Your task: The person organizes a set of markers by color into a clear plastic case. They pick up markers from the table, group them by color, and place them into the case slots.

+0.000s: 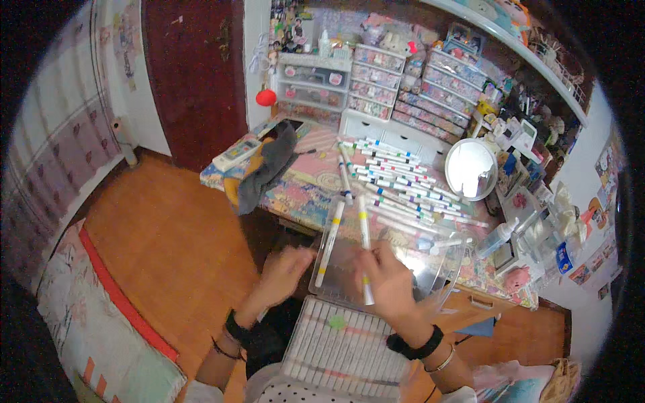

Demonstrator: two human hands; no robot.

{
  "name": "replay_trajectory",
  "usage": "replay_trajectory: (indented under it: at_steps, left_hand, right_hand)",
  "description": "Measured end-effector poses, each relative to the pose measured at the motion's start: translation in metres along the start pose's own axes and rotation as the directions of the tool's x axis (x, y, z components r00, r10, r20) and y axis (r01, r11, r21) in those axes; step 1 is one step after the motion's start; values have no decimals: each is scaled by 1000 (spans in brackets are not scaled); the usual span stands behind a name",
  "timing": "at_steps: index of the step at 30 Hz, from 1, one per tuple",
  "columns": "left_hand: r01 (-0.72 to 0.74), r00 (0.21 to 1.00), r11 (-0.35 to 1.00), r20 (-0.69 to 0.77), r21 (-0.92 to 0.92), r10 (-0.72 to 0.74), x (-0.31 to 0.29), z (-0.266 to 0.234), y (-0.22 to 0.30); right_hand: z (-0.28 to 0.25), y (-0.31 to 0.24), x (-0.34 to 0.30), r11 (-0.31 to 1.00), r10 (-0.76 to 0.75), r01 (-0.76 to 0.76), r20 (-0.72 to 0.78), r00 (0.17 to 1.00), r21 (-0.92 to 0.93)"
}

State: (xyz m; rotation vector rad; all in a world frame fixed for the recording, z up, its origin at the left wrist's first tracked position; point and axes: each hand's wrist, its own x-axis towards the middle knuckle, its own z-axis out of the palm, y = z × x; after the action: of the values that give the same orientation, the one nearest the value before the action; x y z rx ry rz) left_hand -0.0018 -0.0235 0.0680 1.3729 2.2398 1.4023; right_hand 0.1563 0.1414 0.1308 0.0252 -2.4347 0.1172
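In my right hand (391, 279) is a white marker (363, 218) with yellow bands, pinched near its middle and pointing away from me. The hand hovers over a clear plastic case (430, 285) that sits at the desk's near edge. Another yellow-banded marker (328, 245) lies lengthwise along the left side of the case. My left hand (285, 272) is beside the case's left edge, fingers curled with nothing visible in them; whether it touches the case I cannot tell. A box of side-by-side markers (339, 346) rests on my lap, a green spot on it.
Many white markers (396, 178) lie loose across the patterned desk (309, 185). Around them are a round mirror (471, 169), a grey cloth-like item (267, 171), a calculator-like device (236, 155), a clear bottle (497, 238) and small drawer units (373, 80). A bed (114, 322) stands at left.
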Motion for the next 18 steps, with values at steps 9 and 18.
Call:
replay_trajectory:
  at_steps: [9,18]
  left_hand:
    - [33,999,963,-32,-268,-43,-12,49,-25]
    - [-5,1000,986,-15,-165,3,-15,44,-8]
  right_hand:
    - [38,-16,0,955,34,20,174,984,-295]
    - [37,2,14,996,83,-87,302,950,-2]
